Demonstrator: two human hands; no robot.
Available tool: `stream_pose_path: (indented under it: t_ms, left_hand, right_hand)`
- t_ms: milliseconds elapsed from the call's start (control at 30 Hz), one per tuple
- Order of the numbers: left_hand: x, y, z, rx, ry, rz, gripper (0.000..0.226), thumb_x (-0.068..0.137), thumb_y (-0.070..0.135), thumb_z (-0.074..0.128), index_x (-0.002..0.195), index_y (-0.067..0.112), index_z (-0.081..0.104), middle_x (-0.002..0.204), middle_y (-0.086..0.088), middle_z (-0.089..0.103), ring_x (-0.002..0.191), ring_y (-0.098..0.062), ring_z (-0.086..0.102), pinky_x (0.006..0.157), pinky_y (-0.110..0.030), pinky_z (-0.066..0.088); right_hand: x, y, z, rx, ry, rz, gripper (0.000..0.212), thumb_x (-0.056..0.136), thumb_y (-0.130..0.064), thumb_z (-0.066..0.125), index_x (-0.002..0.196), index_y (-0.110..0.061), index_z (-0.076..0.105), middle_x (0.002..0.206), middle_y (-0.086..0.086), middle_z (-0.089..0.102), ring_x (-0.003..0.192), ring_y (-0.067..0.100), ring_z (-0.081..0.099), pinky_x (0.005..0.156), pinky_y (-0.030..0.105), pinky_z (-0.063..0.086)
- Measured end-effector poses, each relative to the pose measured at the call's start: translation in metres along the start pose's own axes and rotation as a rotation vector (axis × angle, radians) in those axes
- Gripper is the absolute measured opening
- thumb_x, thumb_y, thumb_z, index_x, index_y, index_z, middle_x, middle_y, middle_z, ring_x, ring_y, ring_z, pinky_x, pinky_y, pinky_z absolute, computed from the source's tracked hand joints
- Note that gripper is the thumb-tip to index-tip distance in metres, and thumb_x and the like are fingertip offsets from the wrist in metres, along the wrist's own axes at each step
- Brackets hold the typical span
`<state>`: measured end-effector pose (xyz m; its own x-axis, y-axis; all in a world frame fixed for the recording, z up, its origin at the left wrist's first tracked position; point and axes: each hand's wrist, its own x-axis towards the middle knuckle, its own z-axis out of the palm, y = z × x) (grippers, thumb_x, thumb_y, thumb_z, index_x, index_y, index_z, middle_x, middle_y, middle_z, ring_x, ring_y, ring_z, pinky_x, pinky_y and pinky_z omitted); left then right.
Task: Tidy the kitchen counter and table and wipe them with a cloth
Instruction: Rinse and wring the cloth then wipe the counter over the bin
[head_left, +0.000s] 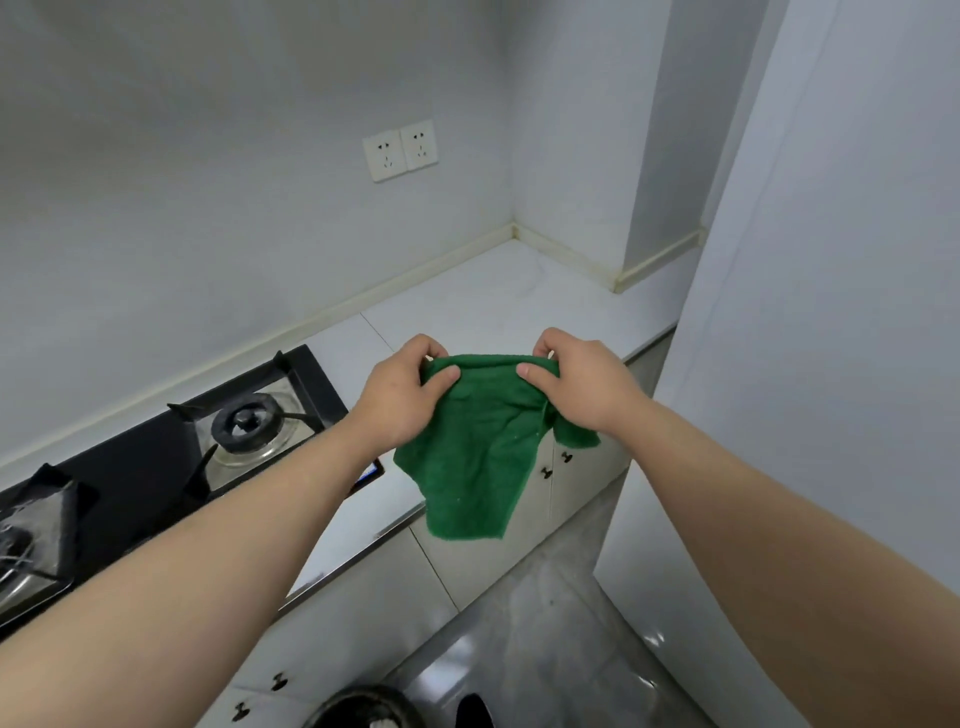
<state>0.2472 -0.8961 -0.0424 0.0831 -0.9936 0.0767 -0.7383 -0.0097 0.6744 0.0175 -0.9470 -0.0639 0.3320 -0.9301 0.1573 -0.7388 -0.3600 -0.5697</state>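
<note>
A green cloth hangs in the air above the front edge of the white kitchen counter. My left hand pinches its upper left corner between thumb and fingers. My right hand pinches the upper right corner the same way. The cloth's top edge is stretched between the two hands and the rest droops down, with a fold bunched under the right hand.
A black gas hob with two burners fills the counter to the left. Two wall sockets sit above the counter. A tall white panel stands at the right. White cabinet doors and a glossy floor lie below.
</note>
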Motion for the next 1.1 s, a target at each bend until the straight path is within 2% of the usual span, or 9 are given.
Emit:
stream_pose_path:
  t_ms: [200, 400, 533, 633, 733, 833, 900, 967, 1100]
  left_hand:
    - [0.048, 0.001, -0.003, -0.078, -0.127, 0.014, 0.023, 0.087, 0.039, 0.073, 0.102, 0.028, 0.059, 0.09, 0.001, 0.067, 0.08, -0.014, 0.064, 0.069, -0.027, 0.049]
    - [0.103, -0.014, -0.015, -0.111, -0.411, 0.029, 0.038, 0.068, 0.012, 0.09, 0.098, 0.027, 0.072, 0.096, -0.008, 0.071, 0.088, -0.027, 0.068, 0.086, -0.04, 0.058]
    - [0.152, -0.024, -0.026, -0.057, -0.45, 0.059, 0.02, 0.073, 0.009, 0.086, 0.069, 0.015, 0.067, 0.067, -0.003, 0.047, 0.065, -0.018, 0.046, 0.068, -0.034, 0.044]
    - [0.186, -0.022, -0.031, -0.072, -0.369, 0.093, 0.028, 0.083, 0.026, 0.08, 0.073, 0.007, 0.061, 0.068, -0.003, 0.051, 0.066, -0.016, 0.048, 0.067, -0.035, 0.045]
    - [0.207, -0.005, -0.03, -0.049, -0.289, 0.187, 0.019, 0.089, 0.033, 0.072, 0.082, 0.017, 0.066, 0.078, -0.006, 0.066, 0.069, -0.017, 0.059, 0.07, -0.036, 0.054]
    - [0.225, 0.008, -0.026, 0.02, -0.201, 0.278, 0.013, 0.092, 0.03, 0.067, 0.085, 0.02, 0.064, 0.082, 0.0, 0.069, 0.074, -0.017, 0.062, 0.069, -0.032, 0.053]
    - [0.237, 0.009, -0.024, 0.04, -0.175, 0.296, 0.01, 0.094, 0.028, 0.064, 0.088, 0.02, 0.064, 0.083, 0.004, 0.068, 0.076, -0.016, 0.062, 0.069, -0.03, 0.052]
    - [0.248, 0.008, -0.025, 0.038, -0.158, 0.286, 0.009, 0.096, 0.026, 0.062, 0.088, 0.022, 0.064, 0.082, 0.007, 0.067, 0.076, -0.014, 0.062, 0.068, -0.026, 0.051]
    - [0.265, 0.002, -0.037, 0.044, -0.121, 0.242, 0.01, 0.096, 0.029, 0.061, 0.087, 0.027, 0.064, 0.082, 0.01, 0.068, 0.076, -0.008, 0.063, 0.067, -0.023, 0.051]
  right_hand:
    - [0.04, 0.002, -0.014, 0.123, 0.043, 0.076, 0.027, 0.099, -0.047, 0.054, 0.102, -0.02, 0.052, 0.079, 0.002, 0.062, 0.069, 0.02, 0.06, 0.056, 0.031, 0.045]
    - [0.093, 0.005, -0.023, 0.055, -0.01, 0.066, 0.02, 0.102, -0.041, 0.051, 0.106, -0.022, 0.046, 0.083, -0.004, 0.058, 0.076, 0.016, 0.056, 0.06, 0.032, 0.041]
    - [0.133, 0.014, -0.017, -0.042, 0.06, 0.12, 0.016, 0.102, -0.043, 0.048, 0.103, -0.027, 0.046, 0.091, -0.008, 0.056, 0.087, 0.02, 0.056, 0.077, 0.04, 0.047]
    - [0.161, 0.022, 0.001, -0.022, 0.213, 0.26, 0.023, 0.099, -0.051, 0.048, 0.106, -0.03, 0.049, 0.116, 0.0, 0.05, 0.108, 0.024, 0.049, 0.094, 0.044, 0.044]
    - [0.181, 0.022, 0.028, 0.211, 0.285, 0.606, 0.061, 0.091, -0.068, 0.048, 0.129, -0.02, 0.041, 0.134, 0.008, 0.041, 0.119, 0.029, 0.043, 0.098, 0.044, 0.041]
    - [0.195, 0.018, 0.059, 0.65, 0.065, 0.914, 0.1, 0.079, -0.086, 0.042, 0.144, -0.012, 0.026, 0.133, 0.014, 0.051, 0.114, 0.029, 0.054, 0.098, 0.045, 0.049]
    - [0.2, 0.014, 0.074, 0.996, -0.143, 0.945, 0.093, 0.078, -0.089, 0.039, 0.132, -0.013, 0.045, 0.118, 0.012, 0.063, 0.113, 0.031, 0.062, 0.092, 0.043, 0.053]
    - [0.209, 0.014, 0.084, 1.214, -0.197, 0.853, 0.079, 0.083, -0.081, 0.046, 0.122, -0.015, 0.063, 0.112, 0.009, 0.071, 0.105, 0.03, 0.068, 0.088, 0.042, 0.057]
    - [0.229, 0.017, 0.086, 1.325, -0.227, 0.83, 0.04, 0.089, -0.037, 0.069, 0.113, -0.005, 0.071, 0.102, 0.016, 0.075, 0.089, 0.033, 0.073, 0.079, 0.043, 0.06]
